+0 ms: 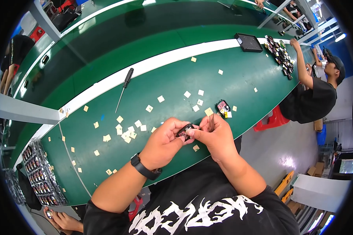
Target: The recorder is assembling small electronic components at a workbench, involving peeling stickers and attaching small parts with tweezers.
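My left hand (pixel 164 141) is closed round a small black plastic casing (pixel 183 132) with reddish parts inside. My right hand (pixel 218 139) grips slim tweezers (pixel 211 123), and its thumb presses on the near side of the same casing. A pale yellow square (pixel 209 112) shows at the tweezers' upper end; whether they pinch it or it lies behind them, I cannot tell. Just beyond my right hand lies a second open casing (pixel 222 106) with a reddish inside and a yellow piece at its edge. Fingers partly hide the held casing.
Several pale squares (pixel 127 135) lie scattered over the green table (pixel 176 74). A black-handled screwdriver (pixel 126 81) rests toward the far side. At left stands a tray of casings (pixel 41 174); at far right are a black bin (pixel 249 42), a heap of casings (pixel 279 55) and a seated co-worker (pixel 313 96).
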`<state>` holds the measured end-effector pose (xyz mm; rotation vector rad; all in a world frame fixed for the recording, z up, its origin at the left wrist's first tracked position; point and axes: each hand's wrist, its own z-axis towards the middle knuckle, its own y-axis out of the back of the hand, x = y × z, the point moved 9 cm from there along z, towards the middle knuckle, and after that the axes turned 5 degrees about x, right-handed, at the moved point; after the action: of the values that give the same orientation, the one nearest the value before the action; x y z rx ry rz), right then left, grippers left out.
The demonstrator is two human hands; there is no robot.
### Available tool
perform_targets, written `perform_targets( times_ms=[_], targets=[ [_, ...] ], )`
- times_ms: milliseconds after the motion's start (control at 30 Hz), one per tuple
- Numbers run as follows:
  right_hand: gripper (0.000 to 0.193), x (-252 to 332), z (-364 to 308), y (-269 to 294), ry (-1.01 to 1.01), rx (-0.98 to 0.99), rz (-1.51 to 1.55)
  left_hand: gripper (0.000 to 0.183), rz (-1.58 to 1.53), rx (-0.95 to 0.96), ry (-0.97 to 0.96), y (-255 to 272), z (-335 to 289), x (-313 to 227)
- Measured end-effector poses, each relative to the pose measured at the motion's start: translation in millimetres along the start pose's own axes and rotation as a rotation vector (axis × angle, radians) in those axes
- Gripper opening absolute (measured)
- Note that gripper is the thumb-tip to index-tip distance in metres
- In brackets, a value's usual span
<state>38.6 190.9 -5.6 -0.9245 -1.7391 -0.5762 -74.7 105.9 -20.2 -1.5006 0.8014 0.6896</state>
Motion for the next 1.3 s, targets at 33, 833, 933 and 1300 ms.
perform_targets(
  times_ms=[33, 833, 933, 1300],
  targets=[
    [0.030, 1.7, -0.3, -1.7, -0.013, 0.007, 0.022, 0.030, -0.022, 0.011, 0.008, -0.6, -0.4, 0.4],
    [0.026, 53.7, -49.6, -44.2, 0.991, 0.132, -1.196, 0.047, 0.147, 0.035, 0.048, -3.2, 1.2, -7.2],
    [0.026, 53.0, -49.0, -51.0, 0.982, 0.155, -1.246, 0.047, 0.130, 0.050, 0.056, -1.7, 0.1, -6.5],
    [0.013, 47.2, -47.1, -58.6, 0.944, 0.203, -1.320, 0.047, -0.009, 0.076, 0.110, 0.5, 3.5, -1.8]
  ],
)
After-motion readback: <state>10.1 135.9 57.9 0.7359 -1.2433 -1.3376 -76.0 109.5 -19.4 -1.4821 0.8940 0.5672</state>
